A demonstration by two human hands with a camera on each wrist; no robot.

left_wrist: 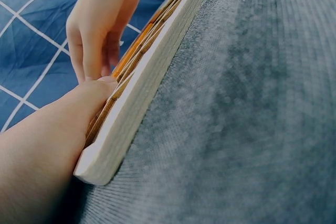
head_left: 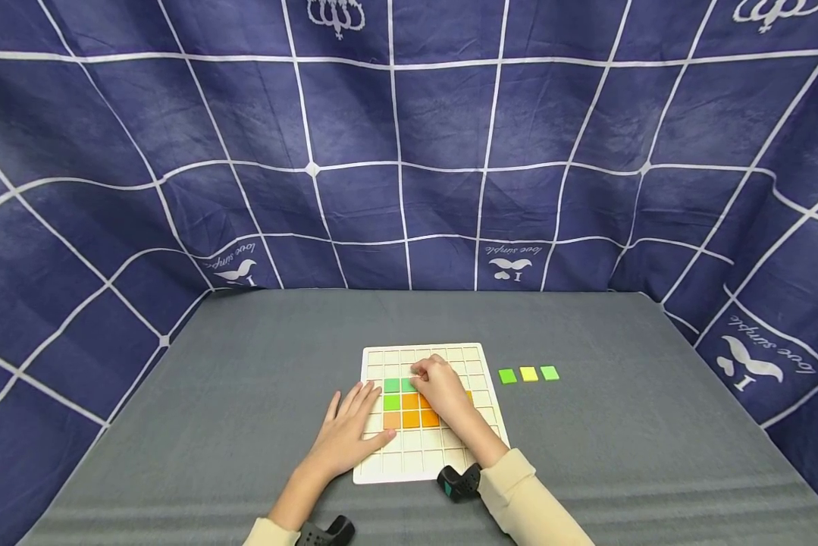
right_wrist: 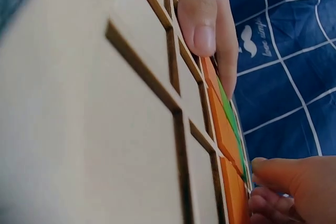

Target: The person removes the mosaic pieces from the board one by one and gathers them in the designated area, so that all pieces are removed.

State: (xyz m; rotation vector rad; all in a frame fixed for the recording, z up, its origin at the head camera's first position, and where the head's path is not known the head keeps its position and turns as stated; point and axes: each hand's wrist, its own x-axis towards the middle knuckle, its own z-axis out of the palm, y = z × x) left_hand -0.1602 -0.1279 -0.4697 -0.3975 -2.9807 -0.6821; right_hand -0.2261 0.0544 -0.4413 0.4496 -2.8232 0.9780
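A pale wooden grid board (head_left: 402,460) lies on the grey table with coloured square tiles in its cells. My left hand (head_left: 346,432) rests spread along its left edge, thumb over the lower left cells. Bent over the upper middle cells is my right hand (head_left: 443,390), its thumb and fingertips close together beside a teal-green tile (head_left: 406,385). I cannot tell whether a tile is between them. Another teal-green tile (head_left: 391,385), a bright green tile (head_left: 391,403), a peach tile (head_left: 391,420) and several orange tiles (head_left: 411,418) fill nearby cells. The right hand hides some cells.
Right of the board, a green tile (head_left: 507,376), a yellow tile (head_left: 528,374) and a light green tile (head_left: 550,372) lie in a row on the grey tabletop (head_left: 272,364). A blue curtain (head_left: 443,205) with white lines hangs behind and at both sides.
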